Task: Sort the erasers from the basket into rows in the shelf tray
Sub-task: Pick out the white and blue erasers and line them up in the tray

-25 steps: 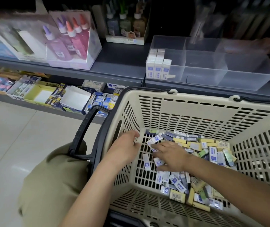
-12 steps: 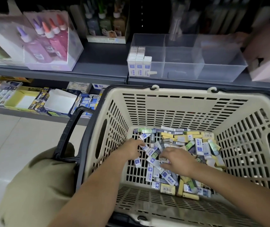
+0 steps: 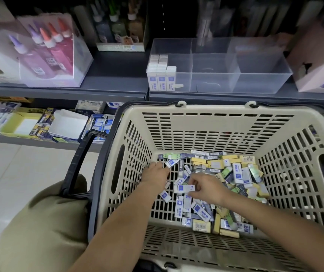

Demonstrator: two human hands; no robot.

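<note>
Dozens of small sleeved erasers [image 3: 237, 174] lie jumbled on the floor of the beige slatted basket [image 3: 206, 124] — white-and-blue, yellow, a few green; several white-and-blue ones already stand in rows in the left compartment of the clear shelf tray [image 3: 265, 83]. The right hand [image 3: 210, 188] pinches one white-and-blue eraser [image 3: 183, 188] by its end between thumb and forefinger; the left hand [image 3: 155, 173] is curled knuckles-up in the pile, and whether it holds anything I cannot tell. Each looks light, firm and a little slick in its paper sleeve — best taken across the long sides, I judge, to go in upright.
</note>
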